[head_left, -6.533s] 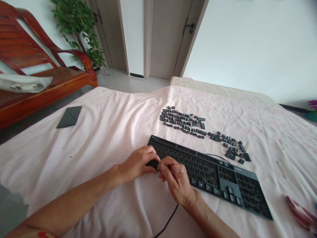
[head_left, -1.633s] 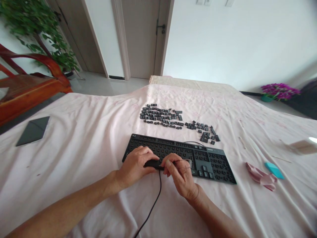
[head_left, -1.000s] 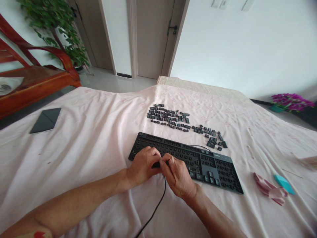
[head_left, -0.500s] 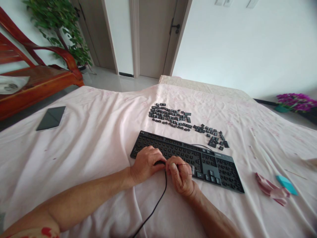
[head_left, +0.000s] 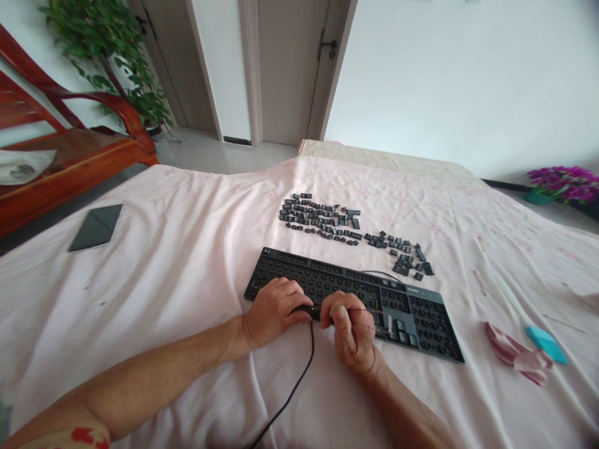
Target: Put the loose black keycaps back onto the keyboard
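A black keyboard (head_left: 346,288) lies on the pink sheet with most of its keycaps off; the arrow keys are still on. At its front edge my left hand (head_left: 277,310) is closed, fingers over the top and thumb at the front. A dark strip shows between the hands; whether it is a loose part or the keyboard's edge, I cannot tell. My right hand (head_left: 350,329) is closed around a wire keycap puller (head_left: 388,325), its thin wires sticking out to the right. A black cable (head_left: 299,380) runs from under the hands toward me.
Loose black keycaps (head_left: 318,215) lie in rows behind the keyboard, with more keycaps (head_left: 405,252) to the right. A tablet-like dark slab (head_left: 97,226) is at left. Pink cloth (head_left: 517,355), a blue piece (head_left: 546,343) and thin sticks (head_left: 481,282) lie at right.
My right hand has moved slightly right, away from my left hand, with the wire keycap puller in it. More of the dark strip shows between them. My left hand has barely moved.
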Demonstrator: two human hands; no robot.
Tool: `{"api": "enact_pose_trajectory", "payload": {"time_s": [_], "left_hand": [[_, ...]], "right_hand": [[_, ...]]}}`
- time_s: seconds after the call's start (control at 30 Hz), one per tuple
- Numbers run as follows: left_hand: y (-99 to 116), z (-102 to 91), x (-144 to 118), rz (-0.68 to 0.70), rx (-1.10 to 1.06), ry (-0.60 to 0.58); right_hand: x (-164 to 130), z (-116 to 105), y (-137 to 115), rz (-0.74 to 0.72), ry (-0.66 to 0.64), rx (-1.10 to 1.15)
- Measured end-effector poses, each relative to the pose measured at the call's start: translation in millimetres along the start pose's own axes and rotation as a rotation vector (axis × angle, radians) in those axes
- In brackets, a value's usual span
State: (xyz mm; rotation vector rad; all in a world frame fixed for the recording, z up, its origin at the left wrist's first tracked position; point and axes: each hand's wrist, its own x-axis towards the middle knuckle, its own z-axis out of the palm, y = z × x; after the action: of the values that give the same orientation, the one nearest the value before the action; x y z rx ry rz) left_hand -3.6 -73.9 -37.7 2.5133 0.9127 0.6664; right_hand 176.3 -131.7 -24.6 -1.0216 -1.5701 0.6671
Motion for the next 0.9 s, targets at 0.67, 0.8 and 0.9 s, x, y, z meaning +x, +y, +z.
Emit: {"api": "enact_pose_trajectory", "payload": {"time_s": [0.67, 0.8, 0.9], "left_hand": [[9.7, -25.3, 15.7, -0.068, -0.063, -0.219], [9.7, -24.6, 12.1, -0.071, -0.081, -0.198], [11.0, -17.5, 10.2, -0.074, -0.026, -0.154]], "right_hand": [[-0.9, -5.6, -0.4, 0.212, -0.099, -0.02], [4.3, 0.1, -2.1, 0.202, -0.172, -0.175], [7.6, 3.8, -4.1, 0.115, -0.228, -0.295]]}}
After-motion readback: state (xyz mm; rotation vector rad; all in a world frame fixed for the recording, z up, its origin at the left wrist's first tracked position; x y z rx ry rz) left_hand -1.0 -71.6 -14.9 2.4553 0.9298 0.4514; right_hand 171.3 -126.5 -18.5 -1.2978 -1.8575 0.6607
